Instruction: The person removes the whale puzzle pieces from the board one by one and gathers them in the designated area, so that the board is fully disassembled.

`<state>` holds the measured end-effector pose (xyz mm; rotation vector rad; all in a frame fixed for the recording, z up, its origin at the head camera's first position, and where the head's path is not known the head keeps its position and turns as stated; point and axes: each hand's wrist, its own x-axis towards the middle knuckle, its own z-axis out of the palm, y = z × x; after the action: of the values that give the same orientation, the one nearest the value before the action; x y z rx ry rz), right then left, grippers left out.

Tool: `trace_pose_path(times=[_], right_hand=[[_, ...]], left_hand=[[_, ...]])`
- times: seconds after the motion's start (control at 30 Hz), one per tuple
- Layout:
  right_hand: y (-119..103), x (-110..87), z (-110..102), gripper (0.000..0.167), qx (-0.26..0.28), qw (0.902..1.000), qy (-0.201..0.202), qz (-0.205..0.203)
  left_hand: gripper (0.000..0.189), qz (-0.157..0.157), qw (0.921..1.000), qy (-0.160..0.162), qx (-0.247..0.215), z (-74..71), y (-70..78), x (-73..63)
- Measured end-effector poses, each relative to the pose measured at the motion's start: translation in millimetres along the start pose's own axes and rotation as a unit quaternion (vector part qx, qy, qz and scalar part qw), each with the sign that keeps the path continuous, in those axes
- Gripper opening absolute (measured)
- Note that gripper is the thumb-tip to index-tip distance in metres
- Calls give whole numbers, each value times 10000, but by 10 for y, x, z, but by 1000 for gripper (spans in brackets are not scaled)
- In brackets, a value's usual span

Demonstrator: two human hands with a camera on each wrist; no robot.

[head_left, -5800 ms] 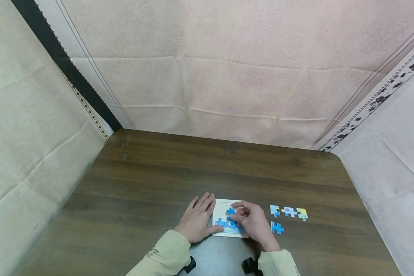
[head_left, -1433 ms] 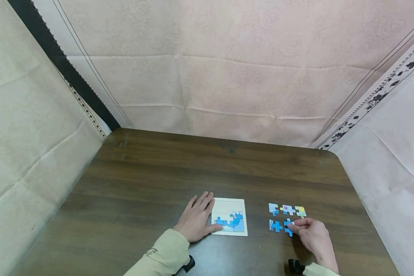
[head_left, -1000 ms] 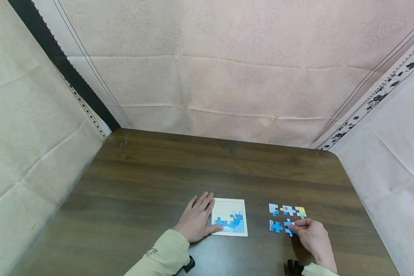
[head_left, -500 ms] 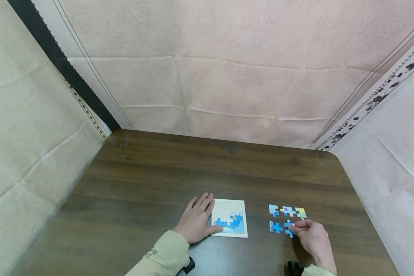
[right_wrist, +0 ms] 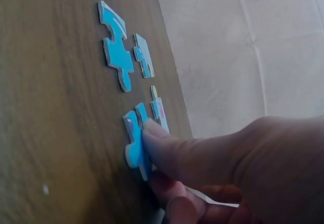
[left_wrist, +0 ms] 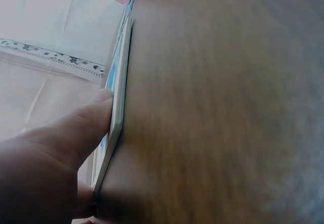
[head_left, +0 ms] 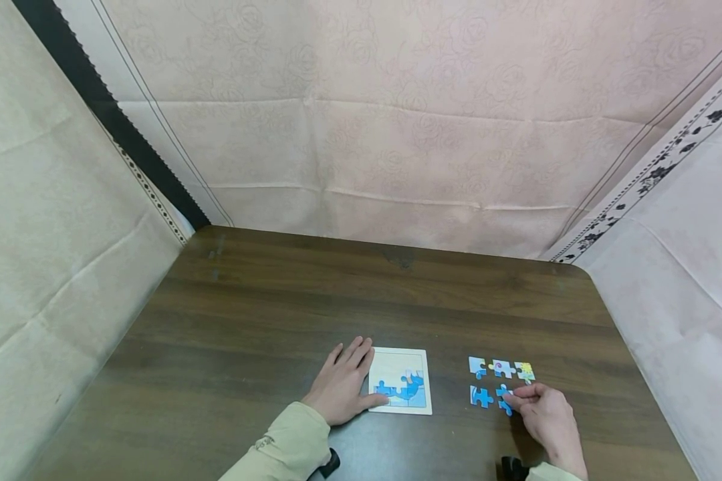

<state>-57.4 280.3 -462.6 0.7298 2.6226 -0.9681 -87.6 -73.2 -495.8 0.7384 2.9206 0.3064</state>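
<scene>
A square white-bordered puzzle board (head_left: 400,354) lies on the table, with blue pieces (head_left: 408,394) fitted along its lower part. My left hand (head_left: 343,387) rests spread at the board's left side, the thumb across its lower left corner. In the left wrist view that thumb (left_wrist: 86,120) presses on the board's edge. To the right, my right hand (head_left: 544,411) pinches a blue puzzle piece (head_left: 505,401) by its right side. The right wrist view has the thumb on top of this piece (right_wrist: 134,143); the fingers beneath are partly hidden.
Beside the held piece lies another blue piece (head_left: 481,396). Above them is a row: a white-and-blue piece (head_left: 477,365), a pale piece with a pink mark (head_left: 502,368) and a yellow piece (head_left: 524,371). The brown table (head_left: 337,287) meets a fabric backdrop (head_left: 367,167) behind.
My right hand has left the board and moved right, taking a blue piece to beside the loose pieces. Over the last second it has barely moved; my left hand has stayed put.
</scene>
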Motion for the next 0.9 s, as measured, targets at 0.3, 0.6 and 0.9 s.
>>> trace_pose_path(times=[0.3, 0.6, 0.9], right_hand=[[-10, -4, 9, 31, 36, 9999, 5, 117], [-9, -10, 2, 34, 35, 9999, -31, 110], [-11, -16, -27, 42, 99, 9999, 75, 49]], left_hand=[[91, 41, 10000, 16, -39, 2, -3, -8], [91, 54, 10000, 22, -61, -7, 4, -15], [91, 9, 9999, -11, -114, -19, 9, -4]])
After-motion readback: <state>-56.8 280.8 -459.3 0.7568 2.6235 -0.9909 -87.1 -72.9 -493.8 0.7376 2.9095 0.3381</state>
